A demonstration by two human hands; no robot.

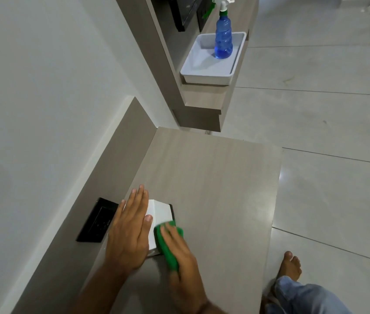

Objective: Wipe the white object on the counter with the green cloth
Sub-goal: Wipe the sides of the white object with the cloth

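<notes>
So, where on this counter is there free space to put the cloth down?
The counter is bare beyond the white object up to its far edge, and along the right side toward the floor. It is crowded near the wall socket, where the left hand and right hand work with the green cloth.

Both hands, the left hand and the right hand, are bare, without gloves, rings or a watch, and both forearms are bare with no sleeve in view. Right of the hands, a leg wears light blue denim trousers, and beyond the hem is a bare foot without shoe or sock.
</notes>
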